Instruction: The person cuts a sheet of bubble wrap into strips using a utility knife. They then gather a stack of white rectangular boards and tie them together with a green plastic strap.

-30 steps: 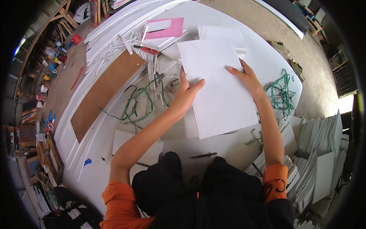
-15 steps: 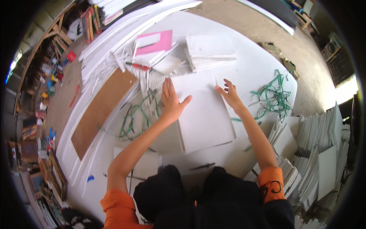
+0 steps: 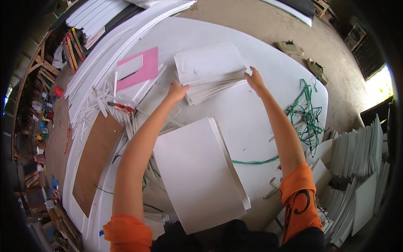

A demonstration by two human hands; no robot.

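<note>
My left hand (image 3: pixel 178 91) pinches the left edge of a stack of thin white boards (image 3: pixel 210 63) at the far middle of the white sheet. At that stack's right corner, my right hand (image 3: pixel 255 80) has its fingers and thumb closed on the edge. The upper boards sit askew over several lower ones, which fan out toward me. Nearer my body, a second pile of larger white boards (image 3: pixel 197 176) lies between my forearms, its top sheet slightly off line with those beneath.
Left of the boards are a pink sheet (image 3: pixel 149 67), white offcuts, a red-handled tool (image 3: pixel 122 108) and a brown board (image 3: pixel 98 159). Tangled green strapping (image 3: pixel 304 113) lies at the right. Stacked white panels (image 3: pixel 357 155) stand at right; shoes (image 3: pixel 290 47) sit beyond the sheet.
Both hands have left the near white board and reached forward to the far stack, closing on its sides. The near board now lies closer to my body, with others under it.
</note>
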